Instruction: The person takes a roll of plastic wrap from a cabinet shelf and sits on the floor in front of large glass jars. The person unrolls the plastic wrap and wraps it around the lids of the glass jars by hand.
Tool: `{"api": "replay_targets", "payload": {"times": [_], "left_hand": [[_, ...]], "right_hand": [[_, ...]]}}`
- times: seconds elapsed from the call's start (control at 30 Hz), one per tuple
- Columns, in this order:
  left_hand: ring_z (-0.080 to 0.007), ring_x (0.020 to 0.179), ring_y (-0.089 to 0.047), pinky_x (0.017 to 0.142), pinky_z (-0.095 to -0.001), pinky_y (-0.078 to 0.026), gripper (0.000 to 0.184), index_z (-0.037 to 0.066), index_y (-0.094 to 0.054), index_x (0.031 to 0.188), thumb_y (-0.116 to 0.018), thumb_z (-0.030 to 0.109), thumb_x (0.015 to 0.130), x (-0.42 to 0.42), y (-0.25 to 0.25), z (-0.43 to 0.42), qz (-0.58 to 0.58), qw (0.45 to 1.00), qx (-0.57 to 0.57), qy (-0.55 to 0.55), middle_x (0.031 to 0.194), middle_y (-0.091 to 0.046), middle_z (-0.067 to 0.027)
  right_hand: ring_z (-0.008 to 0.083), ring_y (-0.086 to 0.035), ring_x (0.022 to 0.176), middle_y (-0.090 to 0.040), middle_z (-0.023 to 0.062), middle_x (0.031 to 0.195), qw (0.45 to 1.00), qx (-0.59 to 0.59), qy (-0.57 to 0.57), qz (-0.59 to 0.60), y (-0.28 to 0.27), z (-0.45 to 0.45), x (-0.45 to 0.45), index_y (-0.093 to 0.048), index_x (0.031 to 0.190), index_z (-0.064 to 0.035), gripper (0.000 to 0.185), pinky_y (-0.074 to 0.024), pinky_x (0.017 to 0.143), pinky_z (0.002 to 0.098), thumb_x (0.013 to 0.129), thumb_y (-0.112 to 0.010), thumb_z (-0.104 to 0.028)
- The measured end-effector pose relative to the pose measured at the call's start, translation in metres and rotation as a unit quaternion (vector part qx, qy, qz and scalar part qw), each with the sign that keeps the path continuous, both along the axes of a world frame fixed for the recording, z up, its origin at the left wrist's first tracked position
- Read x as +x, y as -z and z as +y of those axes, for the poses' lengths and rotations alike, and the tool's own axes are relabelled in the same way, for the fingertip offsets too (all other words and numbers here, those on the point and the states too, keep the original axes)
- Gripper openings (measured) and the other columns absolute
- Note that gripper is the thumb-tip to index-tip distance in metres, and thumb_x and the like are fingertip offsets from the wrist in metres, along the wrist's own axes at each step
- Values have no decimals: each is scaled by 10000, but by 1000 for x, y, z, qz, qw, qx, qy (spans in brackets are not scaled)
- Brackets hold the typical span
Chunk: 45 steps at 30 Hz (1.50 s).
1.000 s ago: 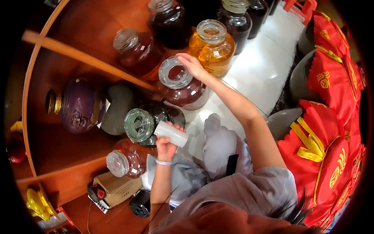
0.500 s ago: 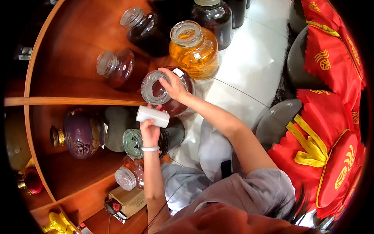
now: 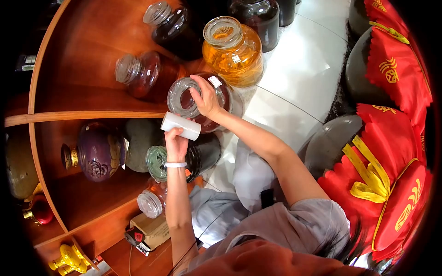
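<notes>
My left hand (image 3: 176, 143), with a white band at its wrist, is wrapped round a whitish roll (image 3: 181, 125) that looks like plastic film. The roll is tilted beside the near side of a glass jar of dark red liquid (image 3: 223, 95). On that jar's thick clear glass top (image 3: 177, 102) rests my right hand (image 3: 206, 99), its fingers stretched along the far edge and the thumb apart. Part of the jar is hidden by my right hand and forearm. Under my left wrist stands a dark jar with a greenish glass top (image 3: 156, 162).
An amber jar (image 3: 239, 57) stands just beyond. Wooden shelves (image 3: 87, 117) on the left hold a purple jar (image 3: 95, 152) and a reddish jar (image 3: 146, 76). Grey jars with red cloth covers (image 3: 384, 152) line the right. A cardboard box (image 3: 154, 232) lies low left.
The view has shifted slightly. My left hand has moved up a little with the roll, its fingertips now hidden behind it. My right hand's fingers have slid toward the top's outer right edge.
</notes>
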<state>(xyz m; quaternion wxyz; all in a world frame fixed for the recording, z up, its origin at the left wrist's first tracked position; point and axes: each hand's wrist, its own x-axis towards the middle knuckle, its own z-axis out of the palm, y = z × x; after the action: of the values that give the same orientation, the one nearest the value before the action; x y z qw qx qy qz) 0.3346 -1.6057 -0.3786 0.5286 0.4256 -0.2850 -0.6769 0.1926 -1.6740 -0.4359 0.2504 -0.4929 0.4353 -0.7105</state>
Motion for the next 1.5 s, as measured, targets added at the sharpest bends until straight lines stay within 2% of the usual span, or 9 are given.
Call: {"api": "replay_targets", "payload": {"times": [0.37, 0.6, 0.63, 0.73, 0.77, 0.97, 1.27, 1.43, 1.5], "left_hand": [[-318, 914, -542, 920, -520, -418, 525, -27, -456, 1104, -497, 6, 582, 9, -7, -20, -14, 999, 23, 40, 1010, -513, -125], [-322, 915, -562, 884, -495, -455, 525, -49, -450, 1120, -499, 14, 601, 18, -11, -28, -35, 997, 37, 57, 988, -537, -161], [-329, 891, -574, 872, -479, -464, 518, -45, -460, 1111, -507, 22, 599, 18, -13, -30, -34, 996, 42, 67, 967, -551, -163], [-335, 849, -588, 829, -460, -480, 520, -39, -484, 1085, -505, 33, 570, 22, -17, -36, -48, 994, 42, 87, 933, -561, -163], [-346, 928, -553, 885, -488, -445, 555, -15, -472, 1111, -501, 45, 561, 25, -20, -38, -60, 990, 59, 115, 989, -542, -135], [-348, 891, -567, 855, -475, -460, 568, -15, -479, 1107, -506, 46, 544, 36, -22, -52, -64, 987, 65, 129, 972, -551, -130], [-337, 873, -578, 831, -492, -475, 629, -21, -465, 1146, -528, 66, 526, 41, -26, -56, -98, 985, 63, 127, 1007, -554, -126], [-325, 858, -580, 814, -478, -485, 628, -10, -476, 1131, -542, 79, 513, 54, -20, -65, -97, 977, 67, 180, 990, -559, -115], [-325, 854, -581, 807, -473, -487, 625, -6, -481, 1126, -544, 82, 511, 54, -21, -64, -98, 977, 63, 178, 990, -560, -115]], "right_hand": [[369, -431, 1119, -451, 226, 1204, 997, 29, 56, 44, 0, 13, 2, -408, 1199, 53, 493, -322, 971, 400, 845, -529, -268], [366, -440, 1107, -456, 221, 1198, 994, 43, 85, 44, 0, 14, 10, -406, 1207, 40, 489, -336, 957, 399, 855, -538, -274], [387, -397, 1122, -420, 225, 1226, 996, 38, 67, 34, 5, 12, 12, -379, 1230, 28, 534, -297, 961, 435, 842, -553, -294], [385, -392, 1131, -419, 223, 1230, 996, 47, 71, 37, 5, 12, 15, -375, 1232, 27, 534, -293, 966, 435, 851, -540, -309], [385, -391, 1133, -417, 222, 1232, 996, 42, 76, 38, 5, 12, 17, -371, 1234, 27, 539, -291, 965, 437, 855, -536, -318], [383, -386, 1133, -408, 220, 1236, 994, 45, 93, 37, 1, 15, 22, -363, 1239, 26, 557, -289, 960, 444, 850, -540, -331], [390, -361, 1151, -370, 231, 1261, 993, 56, 93, 34, -1, 23, 29, -318, 1266, 30, 610, -267, 976, 447, 828, -569, -313], [396, -329, 1179, -347, 235, 1281, 993, 61, 91, 34, 0, 28, 31, -294, 1280, 35, 643, -247, 992, 455, 808, -599, -280], [375, -304, 1212, -302, 228, 1321, 994, 63, 77, 46, 0, 31, 31, -248, 1311, 30, 695, -235, 1019, 430, 803, -617, -267]]}}
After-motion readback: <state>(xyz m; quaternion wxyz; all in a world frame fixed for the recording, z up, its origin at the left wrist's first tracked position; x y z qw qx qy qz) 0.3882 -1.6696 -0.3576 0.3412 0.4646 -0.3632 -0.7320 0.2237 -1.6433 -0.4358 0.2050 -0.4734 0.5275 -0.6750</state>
